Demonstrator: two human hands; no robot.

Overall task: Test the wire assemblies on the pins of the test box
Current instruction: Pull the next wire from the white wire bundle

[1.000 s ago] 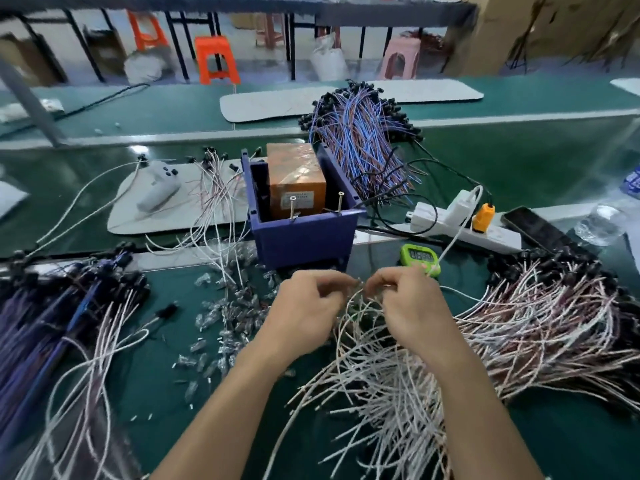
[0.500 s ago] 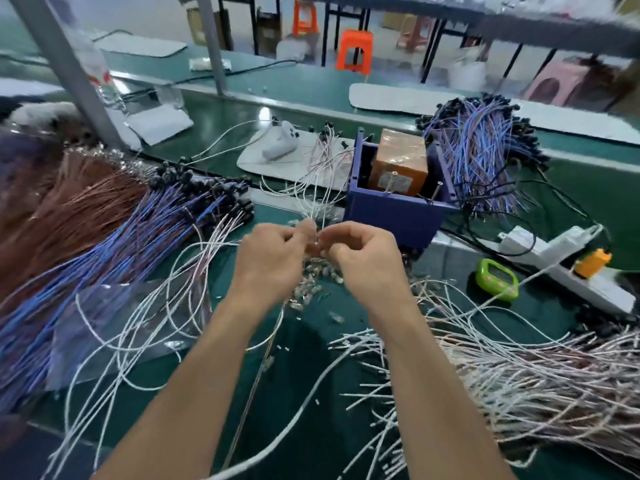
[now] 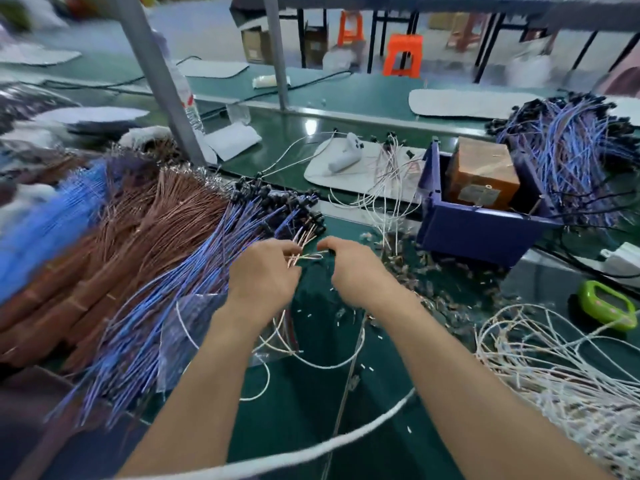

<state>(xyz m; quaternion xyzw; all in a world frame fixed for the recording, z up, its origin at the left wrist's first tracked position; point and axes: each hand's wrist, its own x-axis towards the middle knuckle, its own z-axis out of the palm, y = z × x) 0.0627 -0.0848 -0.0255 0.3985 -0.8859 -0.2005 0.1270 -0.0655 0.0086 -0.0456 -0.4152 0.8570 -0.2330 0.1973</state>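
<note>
A wire (image 3: 309, 255) is pinched between the curled fingers of the left hand (image 3: 265, 277) and the right hand (image 3: 358, 271), left of the test box (image 3: 485, 233) and apart from it. Its ends should be separated before being presented to the box.

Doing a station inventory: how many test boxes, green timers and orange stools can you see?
Test box: 1
Green timer: 1
Orange stools: 2
Total: 4
</note>
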